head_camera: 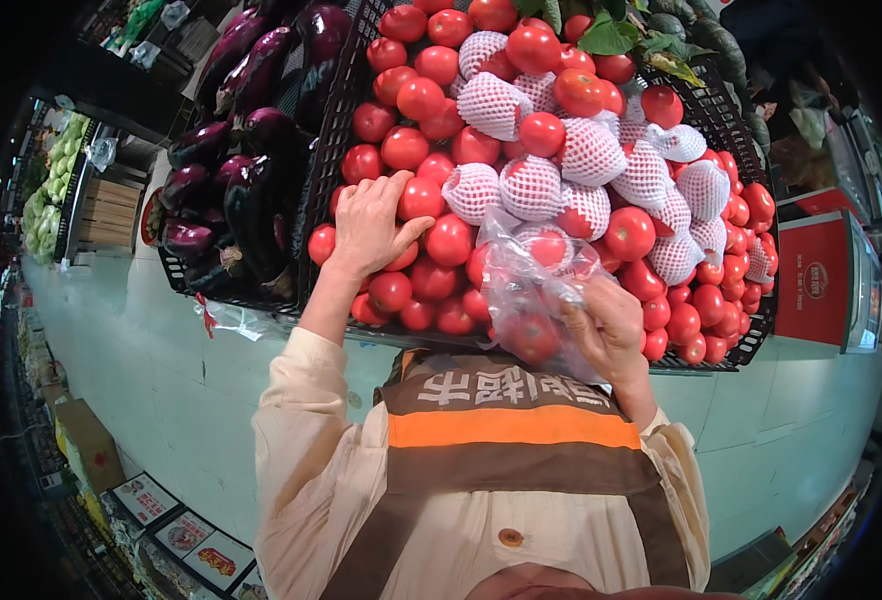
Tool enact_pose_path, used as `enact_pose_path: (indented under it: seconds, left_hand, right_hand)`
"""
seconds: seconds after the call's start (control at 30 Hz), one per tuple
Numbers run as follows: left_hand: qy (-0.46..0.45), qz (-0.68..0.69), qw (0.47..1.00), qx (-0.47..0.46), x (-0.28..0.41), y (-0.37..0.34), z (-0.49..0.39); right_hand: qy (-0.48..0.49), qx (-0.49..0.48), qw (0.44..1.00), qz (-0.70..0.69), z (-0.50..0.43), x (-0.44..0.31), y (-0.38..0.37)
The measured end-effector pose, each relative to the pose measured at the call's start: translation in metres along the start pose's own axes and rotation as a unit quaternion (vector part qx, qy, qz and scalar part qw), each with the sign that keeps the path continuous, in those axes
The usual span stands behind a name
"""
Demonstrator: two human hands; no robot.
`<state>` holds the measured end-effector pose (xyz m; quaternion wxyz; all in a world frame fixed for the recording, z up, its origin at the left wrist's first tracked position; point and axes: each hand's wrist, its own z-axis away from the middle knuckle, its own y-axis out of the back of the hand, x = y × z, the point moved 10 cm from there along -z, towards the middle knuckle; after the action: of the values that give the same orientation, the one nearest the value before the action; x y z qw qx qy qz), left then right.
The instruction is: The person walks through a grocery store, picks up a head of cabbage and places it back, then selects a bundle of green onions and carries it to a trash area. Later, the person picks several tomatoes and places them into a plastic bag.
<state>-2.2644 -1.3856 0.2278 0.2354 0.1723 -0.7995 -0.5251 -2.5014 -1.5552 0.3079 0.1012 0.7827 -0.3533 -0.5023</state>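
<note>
My right hand point(607, 319) grips a clear plastic bag point(519, 289), which hangs over the near side of the tomato crate; a tomato point(534, 337) shows through the film low in the bag. My left hand point(373, 225) rests among the loose tomatoes at the left, thumb and fingers around a tomato point(420, 198). Whether it grips that one firmly I cannot tell. Many tomatoes fill the black plastic crate point(326, 142), and several wear white foam net sleeves point(531, 187).
Eggplants point(249, 202) fill a black crate to the left. Green leaves point(609, 34) and dark green squashes point(718, 45) lie beyond the tomatoes. A red-sided display case point(812, 281) stands at the right. Behind me is pale tiled floor point(178, 397), with a cardboard box point(88, 442) at lower left.
</note>
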Motion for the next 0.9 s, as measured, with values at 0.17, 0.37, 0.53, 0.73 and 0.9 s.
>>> enact_pose_path:
  seconds: [0.17, 0.37, 0.53, 0.73, 0.9]
  left_hand:
    - [0.120, 0.082, 0.989, 0.028, -0.039, 0.007, 0.000]
    - [0.131, 0.178, 0.960, 0.173, -0.048, 0.067, -0.059]
    - [-0.051, 0.030, 0.961, 0.271, 0.009, 0.130, -0.094]
    - [0.066, 0.087, 0.982, -0.152, 0.025, 0.019, 0.020]
    - [0.039, 0.099, 0.994, 0.006, 0.017, 0.008, 0.036]
  right_hand:
    - [0.026, 0.057, 0.998, 0.022, 0.006, -0.016, 0.022]
    - [-0.068, 0.316, 0.926, -0.195, 0.040, 0.002, 0.102]
    - [-0.102, 0.359, 0.903, -0.213, 0.043, 0.009, 0.113]
    - [-0.127, 0.281, 0.916, -0.256, 0.047, 0.009, 0.095]
    - [-0.215, 0.208, 0.909, -0.289, 0.037, 0.025, 0.059]
